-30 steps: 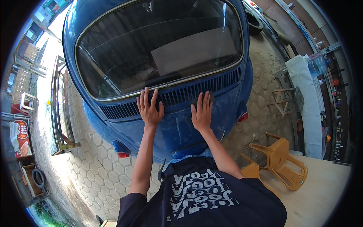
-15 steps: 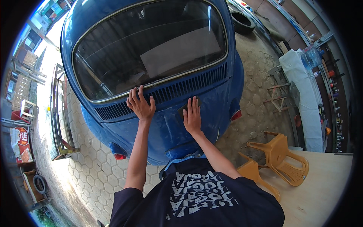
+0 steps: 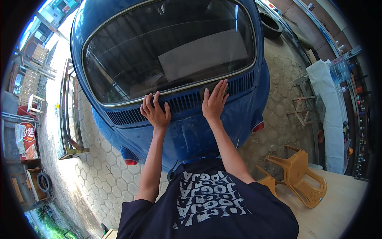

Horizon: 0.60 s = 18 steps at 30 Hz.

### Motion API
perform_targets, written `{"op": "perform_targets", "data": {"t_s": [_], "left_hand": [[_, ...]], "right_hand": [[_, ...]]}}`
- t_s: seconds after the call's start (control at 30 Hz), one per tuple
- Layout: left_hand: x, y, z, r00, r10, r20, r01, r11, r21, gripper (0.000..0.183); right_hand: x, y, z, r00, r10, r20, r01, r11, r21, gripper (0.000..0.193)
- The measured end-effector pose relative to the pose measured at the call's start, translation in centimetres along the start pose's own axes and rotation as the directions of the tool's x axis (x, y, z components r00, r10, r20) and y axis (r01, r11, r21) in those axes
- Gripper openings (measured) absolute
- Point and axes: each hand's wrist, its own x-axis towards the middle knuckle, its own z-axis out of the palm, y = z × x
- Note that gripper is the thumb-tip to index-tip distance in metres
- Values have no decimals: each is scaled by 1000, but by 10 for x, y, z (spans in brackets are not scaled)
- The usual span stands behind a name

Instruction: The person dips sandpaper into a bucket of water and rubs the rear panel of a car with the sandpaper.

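Pad (image 3: 211,86): dark, under right hand (image 3: 214,104), fingers extended, unclenched.
Left hand (image 3: 156,114): spread open on car (image 3: 183,137).
Vent slats (image 3: 184,102): left of right hand; I judge their edges could snag the pad if tilted.

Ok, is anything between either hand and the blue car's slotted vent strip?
At the right hand, yes: a dark pad, partly covered by that hand, lies over the slotted vent strip. I see nothing between the left hand and the blue car.
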Motion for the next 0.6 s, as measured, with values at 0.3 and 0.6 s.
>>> {"op": "perform_targets", "data": {"t_s": [0.3, 0.6], "left_hand": [[-7, 3, -8, 999, -27, 35, 28, 999, -39, 50], [-7, -2, -12, 996, -78, 39, 80, 996, -39, 51]], "right_hand": [[-45, 12, 0, 995, 35, 91, -31, 998, -47, 73], [-68, 7, -6, 968, -21, 250, 57, 989, -136, 71]]}}
